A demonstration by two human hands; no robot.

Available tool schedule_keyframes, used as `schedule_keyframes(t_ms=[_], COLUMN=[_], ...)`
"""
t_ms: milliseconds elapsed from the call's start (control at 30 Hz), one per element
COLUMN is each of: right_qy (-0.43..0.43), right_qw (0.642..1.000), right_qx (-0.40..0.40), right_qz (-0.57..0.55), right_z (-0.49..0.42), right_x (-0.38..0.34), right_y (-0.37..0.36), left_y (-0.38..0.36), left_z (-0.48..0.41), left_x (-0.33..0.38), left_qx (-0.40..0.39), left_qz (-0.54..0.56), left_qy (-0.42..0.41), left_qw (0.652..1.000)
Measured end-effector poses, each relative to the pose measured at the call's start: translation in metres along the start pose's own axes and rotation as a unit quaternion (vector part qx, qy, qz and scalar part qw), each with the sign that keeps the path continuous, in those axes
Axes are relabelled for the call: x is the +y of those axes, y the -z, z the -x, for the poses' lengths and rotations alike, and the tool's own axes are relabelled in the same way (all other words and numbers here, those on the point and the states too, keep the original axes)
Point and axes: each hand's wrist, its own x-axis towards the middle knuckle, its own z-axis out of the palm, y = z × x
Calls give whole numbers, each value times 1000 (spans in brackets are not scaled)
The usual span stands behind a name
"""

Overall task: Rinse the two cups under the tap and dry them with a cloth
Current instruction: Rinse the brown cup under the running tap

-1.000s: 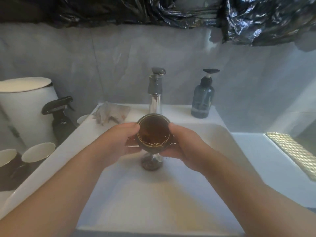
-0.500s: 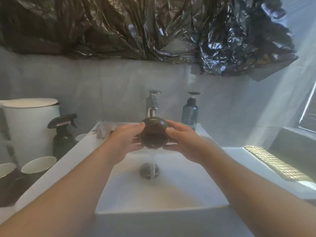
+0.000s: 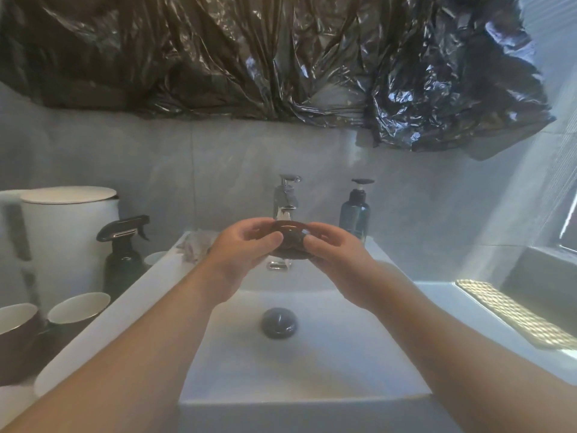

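The gripped cup (image 3: 288, 237) is dark, glossy and glass-like. Just behind the grip, the tap (image 3: 284, 201) is polished, mirror-bright metal. Below, the sink (image 3: 312, 370) is smooth, glossy white. High above, the sheet (image 3: 249, 57) is crinkled, shiny black plastic. Left of the grip, the cloth (image 3: 196, 248) looks matt.

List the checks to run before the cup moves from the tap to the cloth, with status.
1. Grip: left hand and right hand both hold the brown cup: ok.
2. Cup is above the sink basin, so drips land inside: ok.
3. Tap flow off: cannot tell.
4. Cloth lies free on the sink's back left rim: ok.
5. Cup emptied of water: cannot tell.
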Motion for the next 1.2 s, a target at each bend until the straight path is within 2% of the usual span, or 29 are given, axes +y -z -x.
schedule_keyframes(t_ms=[167,567,1067,1200], right_qy=[13,23,-1,-27], right_qw=[999,999,998,993], right_qx=[16,19,26,54], right_qz=[33,16,57,99], right_z=[1,1,4,8], right_x=[-3,-3,-7,-14], right_y=[-1,-2,-3,-5], left_y=[2,-1,1,-4], left_z=[3,5,3,6], left_x=[4,6,4,4], left_qx=[8,-2,7,45], left_qz=[16,25,13,-93], left_qy=[-5,17,18,47], left_qw=[1000,1000,1000,994])
